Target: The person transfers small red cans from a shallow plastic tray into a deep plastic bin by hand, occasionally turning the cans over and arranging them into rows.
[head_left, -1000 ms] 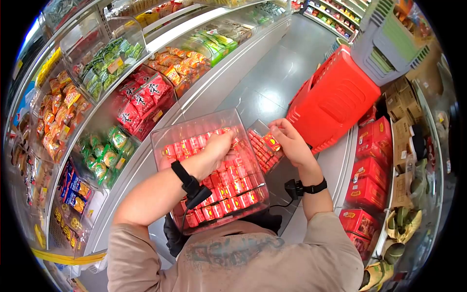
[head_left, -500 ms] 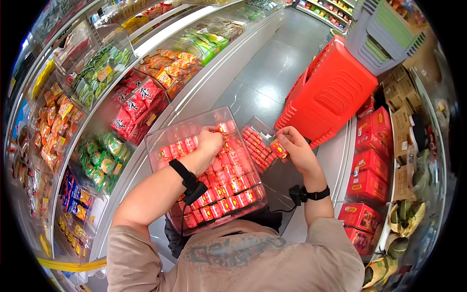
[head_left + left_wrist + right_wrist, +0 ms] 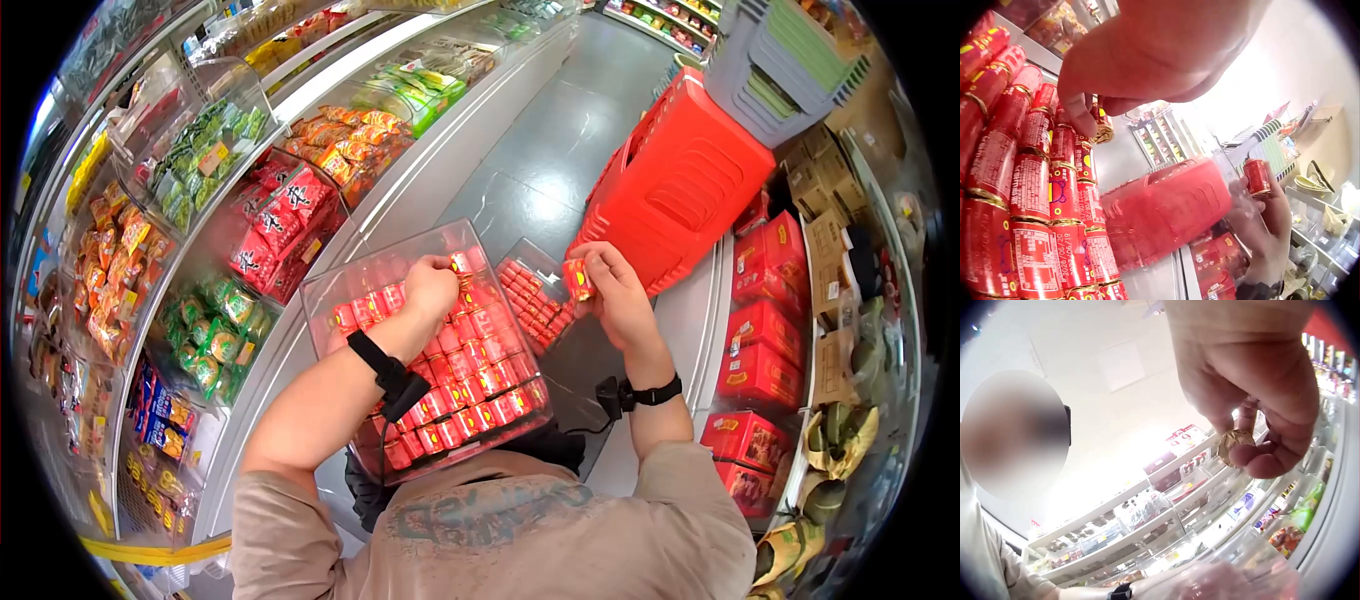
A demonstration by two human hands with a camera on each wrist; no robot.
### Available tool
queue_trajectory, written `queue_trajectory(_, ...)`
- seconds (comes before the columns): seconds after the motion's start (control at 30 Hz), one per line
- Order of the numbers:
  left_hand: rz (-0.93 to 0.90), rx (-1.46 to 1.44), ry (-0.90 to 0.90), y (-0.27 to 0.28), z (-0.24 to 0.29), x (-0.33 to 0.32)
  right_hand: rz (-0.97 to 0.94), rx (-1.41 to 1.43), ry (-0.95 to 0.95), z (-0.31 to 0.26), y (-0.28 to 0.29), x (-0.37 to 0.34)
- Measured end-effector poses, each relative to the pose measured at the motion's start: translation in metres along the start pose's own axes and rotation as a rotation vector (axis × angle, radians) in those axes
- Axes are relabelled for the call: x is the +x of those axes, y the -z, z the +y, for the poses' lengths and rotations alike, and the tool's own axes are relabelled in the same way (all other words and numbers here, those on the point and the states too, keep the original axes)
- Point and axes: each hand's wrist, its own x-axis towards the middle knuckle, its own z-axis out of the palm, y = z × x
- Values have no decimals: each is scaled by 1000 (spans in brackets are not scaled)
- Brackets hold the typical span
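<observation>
A clear plastic tub (image 3: 318, 318) packed with rows of small red wrapped snack rolls (image 3: 466, 360) rests at the person's lap. Over its far end, my left hand (image 3: 433, 288) pinches one roll (image 3: 460, 262); the left wrist view shows that roll's gold twisted end (image 3: 1104, 133) by the fingertips. To the right, my right hand (image 3: 618, 295) holds another red roll (image 3: 577, 280) between thumb and fingers. Its gold end (image 3: 1232, 447) shows in the right wrist view. A smaller clear box (image 3: 540, 256) of similar rolls sits between the tub and the right hand.
Stacked red baskets (image 3: 680, 180) stand at front right, with grey ones (image 3: 775, 65) above. Snack shelves (image 3: 400, 170) curve along the left. Red cartons (image 3: 765, 365) line the right shelf, and tiled floor (image 3: 530, 150) runs ahead.
My right hand has moved away from over the smaller box, to the right, with its roll. My left hand has shifted from across the rows to a roll near the tub's far end.
</observation>
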Motion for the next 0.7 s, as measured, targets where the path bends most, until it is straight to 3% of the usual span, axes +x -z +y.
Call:
queue_trajectory(0.13, 51, -14, 63, 3, 5, -2, -24, -6, 18, 1, -4, 2)
queue_trajectory(0.33, -52, 16, -35, 7, 1, 0, -89, -22, -1, 3, -8, -2)
queue_trajectory(0.43, -34, 47, 23, 8, 9, -8, -138, -7, 66, 1, -10, -4)
queue_trajectory(0.53, -137, 8, 95, 17, 33, -25, -256, -108, 122, -9, -17, -4)
queue_trajectory(0.7, -332, -372, -1, 34, 63, -41, -332, -209, 148, -8, -36, 13)
